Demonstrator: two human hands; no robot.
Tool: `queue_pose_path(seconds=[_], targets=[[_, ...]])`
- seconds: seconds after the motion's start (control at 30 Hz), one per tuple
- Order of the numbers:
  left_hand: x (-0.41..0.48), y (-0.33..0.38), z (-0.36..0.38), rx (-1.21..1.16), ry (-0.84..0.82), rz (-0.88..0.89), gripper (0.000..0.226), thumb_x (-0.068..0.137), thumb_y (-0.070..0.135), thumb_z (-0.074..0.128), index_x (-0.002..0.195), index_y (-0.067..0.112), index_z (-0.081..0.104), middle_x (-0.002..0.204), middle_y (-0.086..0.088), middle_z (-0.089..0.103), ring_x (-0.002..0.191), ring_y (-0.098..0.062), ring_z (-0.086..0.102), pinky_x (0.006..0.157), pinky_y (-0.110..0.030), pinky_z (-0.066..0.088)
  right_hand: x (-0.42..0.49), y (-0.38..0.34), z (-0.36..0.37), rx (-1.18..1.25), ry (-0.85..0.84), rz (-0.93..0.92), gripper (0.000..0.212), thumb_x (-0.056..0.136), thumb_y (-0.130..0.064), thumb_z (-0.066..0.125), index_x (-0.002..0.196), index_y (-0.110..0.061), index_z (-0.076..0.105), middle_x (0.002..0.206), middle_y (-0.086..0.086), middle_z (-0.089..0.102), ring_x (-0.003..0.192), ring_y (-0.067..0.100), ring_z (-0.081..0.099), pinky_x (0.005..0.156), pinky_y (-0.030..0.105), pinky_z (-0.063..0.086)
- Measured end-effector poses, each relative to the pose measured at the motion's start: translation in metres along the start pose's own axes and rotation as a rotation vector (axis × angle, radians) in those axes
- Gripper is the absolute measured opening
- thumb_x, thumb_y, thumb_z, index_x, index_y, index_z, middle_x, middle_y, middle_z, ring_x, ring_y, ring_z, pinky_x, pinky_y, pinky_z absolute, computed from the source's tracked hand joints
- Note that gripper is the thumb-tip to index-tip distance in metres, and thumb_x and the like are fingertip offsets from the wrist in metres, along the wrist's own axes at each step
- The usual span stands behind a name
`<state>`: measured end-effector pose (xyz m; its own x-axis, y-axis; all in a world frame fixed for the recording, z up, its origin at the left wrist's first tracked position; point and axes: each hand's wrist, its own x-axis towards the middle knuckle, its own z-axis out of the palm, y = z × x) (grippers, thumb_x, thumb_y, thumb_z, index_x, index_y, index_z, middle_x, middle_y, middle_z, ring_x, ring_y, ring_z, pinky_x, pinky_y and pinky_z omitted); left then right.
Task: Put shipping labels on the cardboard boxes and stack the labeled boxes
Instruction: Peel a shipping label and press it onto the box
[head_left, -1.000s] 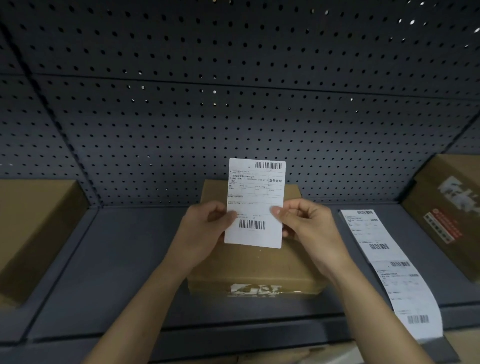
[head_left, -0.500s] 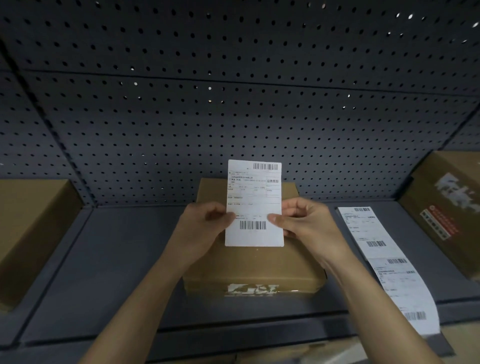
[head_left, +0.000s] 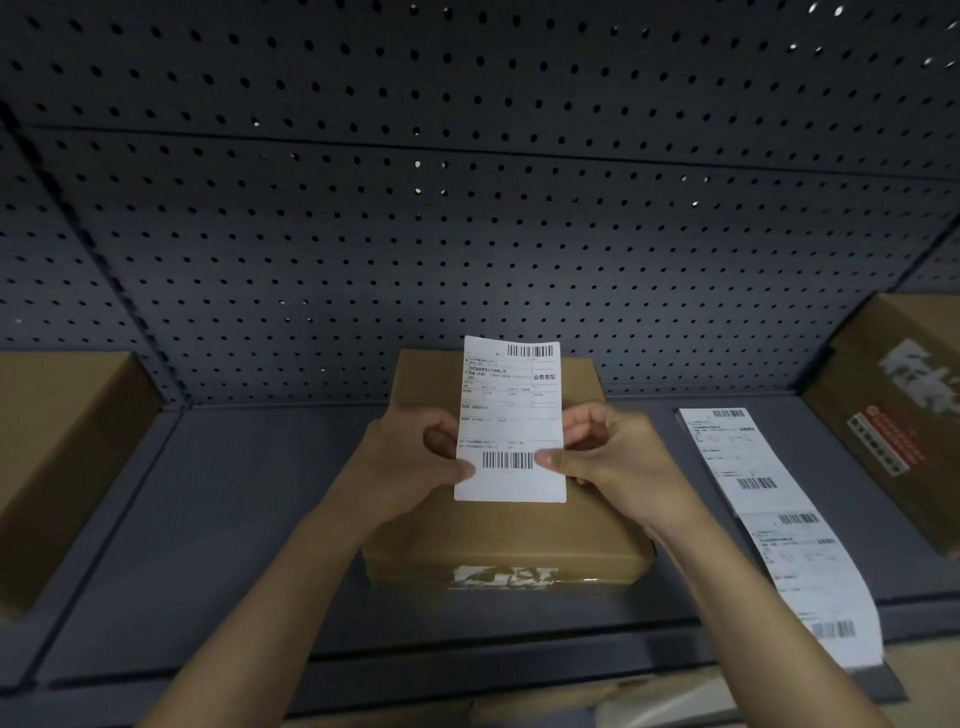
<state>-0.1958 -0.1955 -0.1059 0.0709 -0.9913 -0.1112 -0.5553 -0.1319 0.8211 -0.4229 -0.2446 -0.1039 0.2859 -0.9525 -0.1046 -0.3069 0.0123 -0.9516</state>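
Head view: a dark grey metal shelf (head_left: 234, 519) with a perforated pegboard (head_left: 467, 234) behind it. One cardboard box (head_left: 498, 535) lies flat at mid-shelf. Over that box my left hand (head_left: 410, 462) and right hand (head_left: 618, 457) pinch a shipping label (head_left: 510, 421) by its side edges, print facing me. Right of the box lies a label strip (head_left: 769, 519), overhanging the shelf front. Beyond it sits a printed box (head_left: 893, 415), and far left of the box a plain box (head_left: 62, 457).
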Motion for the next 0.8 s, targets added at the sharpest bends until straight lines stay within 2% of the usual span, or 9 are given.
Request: queue_pose_path(seconds=[0.1, 0.23, 0.33, 0.47, 0.63, 0.8], targets=[[0.001, -0.001, 0.002, 0.041, -0.001, -0.008, 0.023, 0.072, 0.022, 0.084, 0.090, 0.029, 0.072, 0.087, 0.012, 0.073, 0.077, 0.007, 0.065, 0.060, -0.007, 0.047, 0.000, 0.001, 0.000, -0.033, -0.014, -0.001, 0.027, 0.072, 0.002, 0.085, 0.092, -0.006, 0.069, 0.080, 0.002, 0.075, 0.069, 0.011, 0.071, 0.064, 0.021, 0.054], [0.000, 0.000, 0.003, 0.084, 0.009, 0.000, 0.026, 0.069, 0.023, 0.086, 0.087, 0.032, 0.070, 0.086, 0.015, 0.072, 0.077, 0.010, 0.063, 0.061, -0.008, 0.045, 0.000, 0.004, 0.001, -0.090, 0.008, -0.011, 0.029, 0.069, 0.002, 0.087, 0.089, -0.011, 0.069, 0.087, 0.009, 0.075, 0.082, 0.028, 0.072, 0.082, 0.041, 0.059], [0.000, -0.002, 0.004, 0.095, 0.012, 0.000, 0.027, 0.068, 0.024, 0.087, 0.088, 0.032, 0.070, 0.086, 0.017, 0.072, 0.077, 0.012, 0.063, 0.063, -0.009, 0.044, 0.001, 0.007, 0.001, -0.121, 0.017, -0.018, 0.030, 0.068, 0.000, 0.087, 0.089, -0.013, 0.069, 0.087, 0.008, 0.075, 0.086, 0.031, 0.071, 0.086, 0.045, 0.058], [0.000, -0.003, 0.005, 0.104, 0.010, -0.010, 0.029, 0.068, 0.026, 0.087, 0.091, 0.031, 0.071, 0.087, 0.018, 0.072, 0.077, 0.012, 0.062, 0.065, -0.011, 0.045, 0.000, 0.008, 0.003, -0.185, 0.038, -0.029, 0.031, 0.068, -0.006, 0.089, 0.088, -0.020, 0.070, 0.086, 0.002, 0.074, 0.084, 0.023, 0.071, 0.084, 0.038, 0.058], [-0.001, -0.002, 0.006, 0.121, 0.017, 0.001, 0.028, 0.070, 0.026, 0.085, 0.092, 0.034, 0.070, 0.087, 0.021, 0.070, 0.078, 0.015, 0.061, 0.060, -0.004, 0.042, -0.006, 0.003, 0.007, -0.339, 0.073, -0.081, 0.029, 0.074, -0.012, 0.087, 0.093, -0.024, 0.069, 0.085, -0.007, 0.071, 0.077, 0.002, 0.064, 0.066, 0.008, 0.049], [-0.004, -0.004, 0.008, 0.118, 0.036, 0.020, 0.029, 0.073, 0.022, 0.083, 0.097, 0.033, 0.072, 0.087, 0.021, 0.070, 0.081, 0.014, 0.060, 0.060, 0.000, 0.042, -0.013, 0.001, 0.010, -0.493, 0.072, -0.141, 0.030, 0.078, -0.017, 0.084, 0.102, -0.029, 0.072, 0.087, -0.015, 0.068, 0.081, -0.003, 0.060, 0.064, 0.001, 0.041]])
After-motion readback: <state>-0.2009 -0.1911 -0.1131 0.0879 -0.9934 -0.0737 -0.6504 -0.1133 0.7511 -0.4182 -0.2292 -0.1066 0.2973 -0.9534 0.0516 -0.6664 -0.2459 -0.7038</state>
